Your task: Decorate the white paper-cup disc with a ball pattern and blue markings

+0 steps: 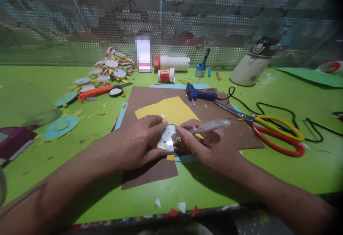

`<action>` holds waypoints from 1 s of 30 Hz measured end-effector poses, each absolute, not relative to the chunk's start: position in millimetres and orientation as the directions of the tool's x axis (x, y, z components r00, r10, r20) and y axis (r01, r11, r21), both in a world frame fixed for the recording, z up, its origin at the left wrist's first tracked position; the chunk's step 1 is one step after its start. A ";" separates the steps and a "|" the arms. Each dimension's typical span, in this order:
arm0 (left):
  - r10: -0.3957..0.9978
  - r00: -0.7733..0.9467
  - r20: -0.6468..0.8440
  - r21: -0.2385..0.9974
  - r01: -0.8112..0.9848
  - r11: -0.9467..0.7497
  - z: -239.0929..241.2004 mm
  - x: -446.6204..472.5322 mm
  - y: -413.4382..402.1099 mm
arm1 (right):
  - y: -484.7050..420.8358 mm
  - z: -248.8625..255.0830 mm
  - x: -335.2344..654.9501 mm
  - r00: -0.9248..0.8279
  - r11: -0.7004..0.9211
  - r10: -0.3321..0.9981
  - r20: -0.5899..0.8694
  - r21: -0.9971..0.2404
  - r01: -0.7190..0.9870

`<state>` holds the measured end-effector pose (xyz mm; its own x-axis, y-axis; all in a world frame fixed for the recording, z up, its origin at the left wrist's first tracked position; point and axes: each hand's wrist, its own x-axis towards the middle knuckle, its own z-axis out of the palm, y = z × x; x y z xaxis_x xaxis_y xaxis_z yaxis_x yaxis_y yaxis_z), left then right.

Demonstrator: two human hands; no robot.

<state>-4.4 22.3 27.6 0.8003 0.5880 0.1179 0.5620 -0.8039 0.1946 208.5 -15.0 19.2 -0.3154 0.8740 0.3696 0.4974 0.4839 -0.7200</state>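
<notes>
My left hand (142, 142) is closed around the left side of a small round disc (168, 132) with a speckled, dial-like face. A shiny, see-through wedge-shaped piece (166, 145) lies over the disc's lower part, near my left thumb. In my right hand (206, 144) is a clear-barrelled pen (211, 125), gripped between thumb and fingers. Its tip end is at the disc's right side; whether it touches the face I cannot tell. Beneath both hands lie a yellow sheet (174, 108) and a brown sheet (150, 174).
Behind the sheets lies a blue glue gun (200, 94); scissors (278, 131) with red and yellow handles rest at right. Round pieces (111, 63) are heaped back left, near an orange-handled cutter (96, 92). Paper cups (166, 75) and a pale jug (250, 67) stand behind.
</notes>
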 end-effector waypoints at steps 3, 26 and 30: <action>0.595 0.794 0.126 0.199 0.567 -0.799 27.7 -4.4 21.5 | -15.1 16.6 210.1 -0.323 0.490 0.871 0.370 -0.705 0.513; 0.588 0.797 0.139 0.170 0.565 -0.807 24.6 -6.2 21.8 | -16.7 23.4 209.3 -0.338 0.492 0.869 0.361 -0.698 0.521; 0.592 0.796 0.129 0.179 0.569 -0.803 26.1 -5.7 21.8 | -16.7 25.6 209.0 -0.266 0.459 0.889 0.373 -0.728 0.509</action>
